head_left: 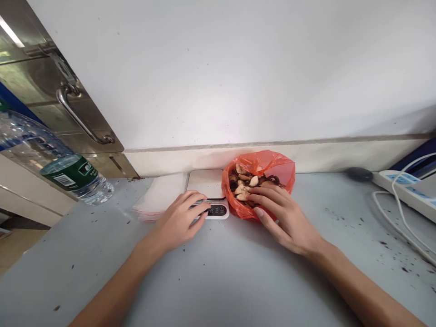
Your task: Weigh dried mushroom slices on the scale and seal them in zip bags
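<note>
We saw left hand [182, 218], fingers released, over scale [205, 181] near back edge of bench [204, 281]; right hand [286, 218], fingers loosely spread, touched dried pieces [242, 188] inside red bag [257, 160] beside scale

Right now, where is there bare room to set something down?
The widest patch of table lies between the forearms, before the scale, bar a few specks. Another, also specked, lies between red bag and white cable. Along the wall it is crowded: white stack, scale and bag side by side, left hand on the scale, right hand at the bag.
</note>
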A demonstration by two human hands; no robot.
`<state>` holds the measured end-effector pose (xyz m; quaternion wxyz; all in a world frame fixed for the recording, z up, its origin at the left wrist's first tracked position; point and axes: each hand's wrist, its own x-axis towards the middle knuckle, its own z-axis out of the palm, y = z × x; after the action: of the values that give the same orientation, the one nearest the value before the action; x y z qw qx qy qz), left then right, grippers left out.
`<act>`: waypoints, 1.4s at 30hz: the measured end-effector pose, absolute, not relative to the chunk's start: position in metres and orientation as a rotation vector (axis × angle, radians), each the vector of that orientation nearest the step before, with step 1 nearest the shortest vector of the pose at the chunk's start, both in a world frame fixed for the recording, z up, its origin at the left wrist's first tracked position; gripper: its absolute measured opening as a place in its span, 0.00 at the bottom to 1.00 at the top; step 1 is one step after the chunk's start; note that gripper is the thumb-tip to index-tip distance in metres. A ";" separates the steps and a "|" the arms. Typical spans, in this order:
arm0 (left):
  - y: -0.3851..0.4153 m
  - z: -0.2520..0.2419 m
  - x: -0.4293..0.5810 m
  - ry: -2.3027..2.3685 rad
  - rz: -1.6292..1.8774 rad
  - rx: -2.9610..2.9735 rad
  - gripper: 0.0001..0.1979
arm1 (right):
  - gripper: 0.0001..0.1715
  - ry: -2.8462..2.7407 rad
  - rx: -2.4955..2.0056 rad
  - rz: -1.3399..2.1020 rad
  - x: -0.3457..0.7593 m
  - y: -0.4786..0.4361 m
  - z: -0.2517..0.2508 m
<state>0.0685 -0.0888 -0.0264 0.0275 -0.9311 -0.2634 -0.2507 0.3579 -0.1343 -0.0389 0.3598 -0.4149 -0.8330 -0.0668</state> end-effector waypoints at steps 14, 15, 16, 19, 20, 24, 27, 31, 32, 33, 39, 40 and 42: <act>-0.088 -0.023 0.067 -0.862 -0.794 -2.910 0.13 | 0.18 -2.144 -1.085 -0.120 0.358 -0.134 -0.039; -0.088 -0.023 0.067 -0.862 -0.797 -2.910 0.13 | 0.18 -2.144 -1.081 -0.118 0.357 -0.134 -0.038; -0.088 -0.023 0.067 -0.866 -0.797 -2.915 0.13 | 0.17 -2.143 -1.077 -0.113 0.357 -0.134 -0.038; -0.089 -0.023 0.067 -0.899 -0.797 -2.948 0.13 | 0.18 -2.120 -1.075 -0.093 0.356 -0.134 -0.036; -0.089 -0.022 0.066 -0.910 -0.802 -2.960 0.13 | 0.18 -2.106 -1.079 -0.089 0.356 -0.134 -0.034; -0.087 -0.017 0.068 -0.941 -0.833 -3.008 0.13 | 0.15 -2.020 -1.177 -0.041 0.358 -0.125 -0.017; -0.081 -0.003 0.077 -0.999 -0.783 -3.028 0.14 | 0.14 -2.031 -1.324 0.117 0.362 -0.109 0.012; -0.070 0.030 0.095 -1.228 -0.524 -3.089 0.15 | 0.13 -2.250 -1.424 0.391 0.369 -0.080 0.047; -0.067 0.039 0.098 -1.310 -0.438 -3.116 0.15 | 0.12 -2.328 -1.446 0.466 0.371 -0.074 0.050; -0.065 0.047 0.100 -1.400 -0.378 -3.135 0.16 | 0.11 -2.395 -1.454 0.525 0.373 -0.070 0.052; -0.053 0.066 0.099 -1.575 -0.229 -3.173 0.13 | 0.11 -2.293 -1.525 0.411 0.379 -0.058 0.044; -0.051 0.065 0.097 -1.572 -0.215 -3.173 0.14 | 0.14 -2.207 -1.598 0.324 0.379 -0.058 0.044; -0.048 0.062 0.095 -1.600 -0.139 -3.164 0.14 | 0.20 -2.081 -1.675 0.153 0.378 -0.057 0.045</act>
<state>0.0950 -0.0479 0.0625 -0.2021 -0.8733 -0.4417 -0.0385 0.3785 -0.0574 0.0446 0.2309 -0.6092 -0.7566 0.0555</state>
